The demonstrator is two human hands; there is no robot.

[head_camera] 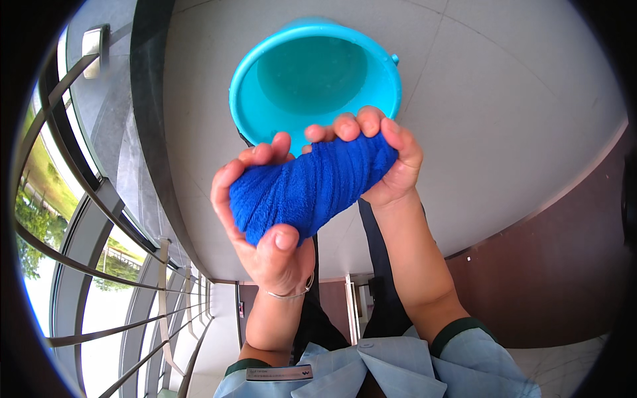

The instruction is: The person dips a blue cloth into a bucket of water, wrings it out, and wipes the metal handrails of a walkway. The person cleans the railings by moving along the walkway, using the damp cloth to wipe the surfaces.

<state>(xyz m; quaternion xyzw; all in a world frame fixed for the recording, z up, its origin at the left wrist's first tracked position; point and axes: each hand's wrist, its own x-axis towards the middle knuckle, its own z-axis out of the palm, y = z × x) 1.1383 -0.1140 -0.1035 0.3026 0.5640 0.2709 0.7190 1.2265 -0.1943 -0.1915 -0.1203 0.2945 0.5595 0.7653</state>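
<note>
A blue terry cloth (311,186), twisted into a thick, ridged roll, is held between my two hands. My left hand (268,248) grips the lower left end, its thumb across the front and its fingers curled behind. At the upper right end, my right hand (390,164) wraps its fingers over the top of the roll. Just beyond the cloth stands a turquoise plastic bucket (241,104) on the floor, with water (313,74) inside. The roll and my fingers cover part of the bucket's near rim.
Grey tiled floor (487,124) surrounds the bucket. Along the left run a dark stone curb (149,99) and a metal railing (164,298) in front of tall windows. A dark brown panelled surface (537,278) borders the floor on the right.
</note>
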